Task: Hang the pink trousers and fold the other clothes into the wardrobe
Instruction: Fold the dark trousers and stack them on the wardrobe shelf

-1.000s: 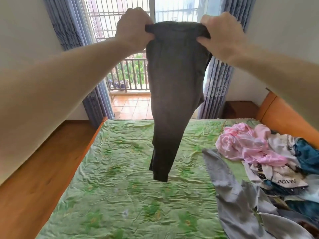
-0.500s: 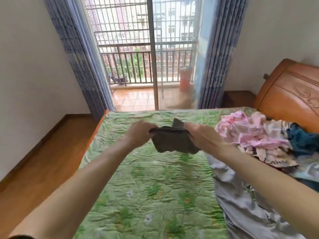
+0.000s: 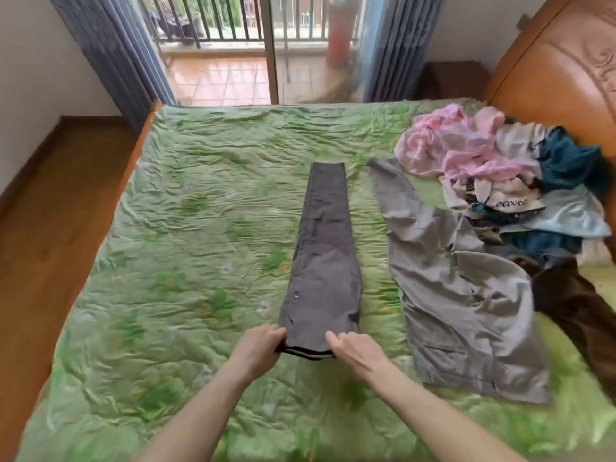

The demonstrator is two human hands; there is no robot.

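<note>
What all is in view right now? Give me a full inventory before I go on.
dark grey trousers: 1, dark grey, laid flat lengthwise mid-bed, waistband nearest the person
light grey garment: 1, light grey, spread right of the trousers
pink trousers: 1, pink, crumpled at far right of bed
clothes pile: several, white, teal, pale blue, beside the pink trousers
brown garment: 1, brown, right edge
bed cover: 1, green
headboard: 1, orange-brown wood, right
curtains: 2, blue, flanking the balcony door
left hand: grips waistband's left corner
right hand: grips waistband's right corner
</note>
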